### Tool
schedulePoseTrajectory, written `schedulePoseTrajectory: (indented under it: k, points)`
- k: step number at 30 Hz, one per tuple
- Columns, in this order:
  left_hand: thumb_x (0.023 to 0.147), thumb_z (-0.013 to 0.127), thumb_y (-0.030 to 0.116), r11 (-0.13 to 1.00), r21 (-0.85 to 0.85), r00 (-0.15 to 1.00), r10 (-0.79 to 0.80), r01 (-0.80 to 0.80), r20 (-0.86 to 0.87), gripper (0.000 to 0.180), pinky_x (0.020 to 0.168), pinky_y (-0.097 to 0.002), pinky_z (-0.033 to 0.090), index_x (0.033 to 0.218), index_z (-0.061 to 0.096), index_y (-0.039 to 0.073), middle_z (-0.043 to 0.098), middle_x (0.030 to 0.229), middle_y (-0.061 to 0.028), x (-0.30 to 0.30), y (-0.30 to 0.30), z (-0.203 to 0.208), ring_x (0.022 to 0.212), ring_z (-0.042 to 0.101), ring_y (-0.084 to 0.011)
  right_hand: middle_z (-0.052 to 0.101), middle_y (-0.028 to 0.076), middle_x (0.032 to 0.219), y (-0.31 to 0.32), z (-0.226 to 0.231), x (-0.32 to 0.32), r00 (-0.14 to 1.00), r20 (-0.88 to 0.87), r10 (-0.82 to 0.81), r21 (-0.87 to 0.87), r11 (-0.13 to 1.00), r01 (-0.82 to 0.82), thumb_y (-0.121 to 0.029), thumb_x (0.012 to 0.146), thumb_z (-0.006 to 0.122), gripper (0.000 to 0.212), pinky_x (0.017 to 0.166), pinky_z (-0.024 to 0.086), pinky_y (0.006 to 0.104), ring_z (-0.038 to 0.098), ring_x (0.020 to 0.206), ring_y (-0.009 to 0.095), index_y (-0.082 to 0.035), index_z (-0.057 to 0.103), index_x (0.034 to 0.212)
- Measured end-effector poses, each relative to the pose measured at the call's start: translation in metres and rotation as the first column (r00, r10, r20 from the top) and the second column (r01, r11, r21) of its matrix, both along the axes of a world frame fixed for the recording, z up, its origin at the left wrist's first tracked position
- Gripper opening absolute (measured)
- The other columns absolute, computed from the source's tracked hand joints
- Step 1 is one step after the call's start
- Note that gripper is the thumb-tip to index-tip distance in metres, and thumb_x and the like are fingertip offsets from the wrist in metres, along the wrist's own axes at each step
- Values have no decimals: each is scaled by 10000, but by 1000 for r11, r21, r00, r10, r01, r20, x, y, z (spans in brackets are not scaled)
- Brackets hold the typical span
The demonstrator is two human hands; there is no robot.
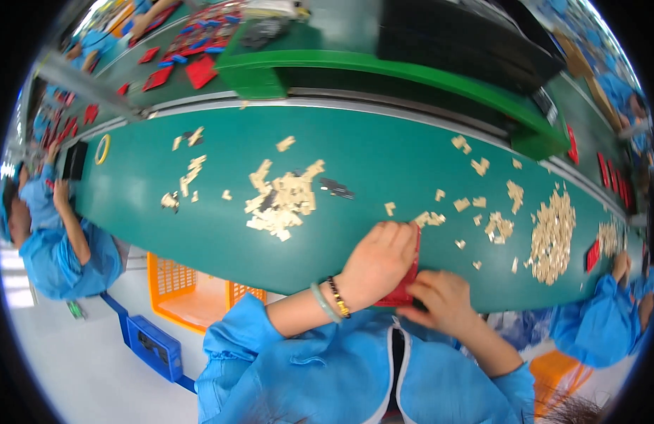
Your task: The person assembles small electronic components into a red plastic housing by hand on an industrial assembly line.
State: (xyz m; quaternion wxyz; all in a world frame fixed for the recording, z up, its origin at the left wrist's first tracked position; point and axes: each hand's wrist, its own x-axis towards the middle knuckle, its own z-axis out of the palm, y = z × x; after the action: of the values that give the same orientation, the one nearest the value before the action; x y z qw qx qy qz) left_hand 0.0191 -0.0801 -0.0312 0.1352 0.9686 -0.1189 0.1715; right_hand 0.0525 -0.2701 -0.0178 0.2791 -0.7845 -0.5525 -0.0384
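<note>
A flat red plastic piece [400, 292] is held at the near edge of the green table, close to my body. My left hand [380, 260], with a jade-coloured bangle and a beaded bracelet on the wrist, lies across its upper part, fingers curled over the far end. At its lower right side, my right hand [444, 300] has its fingers bent against the edge. A small dark patch shows under those fingers; what it is cannot be made out. Both hands cover much of the red piece. Just beyond my left fingertips lie small cream-coloured pieces [431, 219].
Cream pieces form a heap [284, 201] left of centre and a larger one [553, 237] at right. A green raised shelf [383, 65] runs along the back. An orange basket [173, 300] stands below the table. Co-workers in blue sit at both ends.
</note>
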Motion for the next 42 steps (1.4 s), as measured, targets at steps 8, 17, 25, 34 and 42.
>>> schedulePoseTrajectory:
  k: [8, 17, 25, 34, 42]
  points:
    - [777, 580, 237, 975, 221, 999, -41, 38, 9, 235, 828, -343, 370, 832, 735, 69, 550, 971, -64, -3, -16, -11, 975, 480, -237, 610, 46, 1005, -1, -11, -21, 998, 26, 56, -52, 997, -55, -217, 675, 810, 327, 622, 504, 337, 608, 752, 226, -106, 662, 945]
    - [827, 635, 345, 922, -216, 923, -255, 322, 288, 410, 944, -367, 410, 1071, 623, 15, 581, 1199, -122, -60, 42, 26, 1160, 507, -258, 650, 112, 958, 9, 12, -20, 997, -67, -47, 139, 989, 56, -132, 688, 829, 282, 660, 538, 328, 652, 777, 255, -63, 666, 907]
    - [790, 585, 154, 997, -32, 911, 76, -69, 405, 167, 740, -334, 479, 885, 676, 51, 663, 1003, -97, -115, 132, 28, 979, 645, -253, 589, 165, 1156, 80, 11, 28, 952, -154, 263, 102, 963, -249, -147, 755, 771, 386, 767, 540, 379, 637, 958, 299, -38, 655, 1107]
    - [870, 627, 57, 687, 254, 728, 671, -681, 138, 412, 973, -334, 470, 1250, 494, -30, 550, 1229, -163, -7, 348, 70, 1108, 565, -268, 505, 170, 1313, 184, -9, 174, 995, -29, -97, -95, 991, 94, -55, 856, 655, 354, 1049, 405, 399, 510, 1247, 326, -42, 614, 1207]
    - [766, 667, 54, 976, -204, 994, -90, 74, -69, 136, 690, -368, 514, 898, 639, 44, 613, 849, -82, 34, 224, 27, 809, 608, -270, 681, 131, 1051, 262, -8, 252, 943, 56, -327, -100, 938, 331, -277, 933, 609, 290, 824, 499, 404, 648, 904, 340, -36, 665, 1084]
